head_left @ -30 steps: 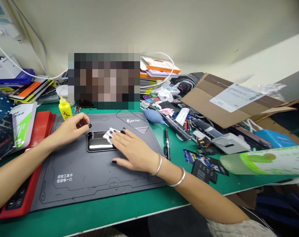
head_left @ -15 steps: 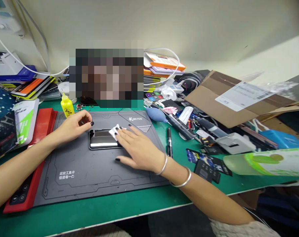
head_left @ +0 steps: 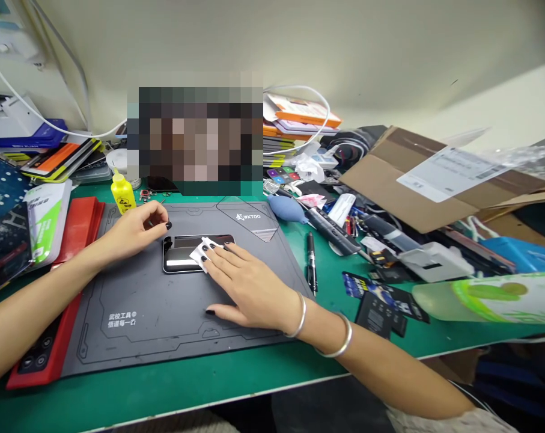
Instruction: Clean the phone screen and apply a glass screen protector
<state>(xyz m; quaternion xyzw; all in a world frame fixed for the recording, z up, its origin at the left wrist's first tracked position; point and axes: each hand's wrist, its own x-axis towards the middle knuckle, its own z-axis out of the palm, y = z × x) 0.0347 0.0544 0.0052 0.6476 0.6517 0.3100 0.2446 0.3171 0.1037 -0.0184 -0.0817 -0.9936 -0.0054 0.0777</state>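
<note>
A black phone [head_left: 182,254] lies screen up on the grey work mat [head_left: 164,313]. My right hand [head_left: 243,282] lies flat with fingers stretched out, pressing a small white wipe [head_left: 200,251] onto the right half of the screen. My left hand [head_left: 134,231] rests curled at the phone's left end, fingertips pinched against its corner. Two silver bangles [head_left: 321,325] sit on my right wrist.
A yellow bottle [head_left: 122,193] stands behind the mat. A black pen [head_left: 311,262] and blue air blower [head_left: 287,208] lie to its right, a cardboard box [head_left: 434,186] and clutter beyond. Red pads [head_left: 76,231] and packets lie at the left. A green bottle [head_left: 488,297] lies at the right.
My right hand slid the wipe right and then back left across the screen. My left hand has stayed at the phone's left end.
</note>
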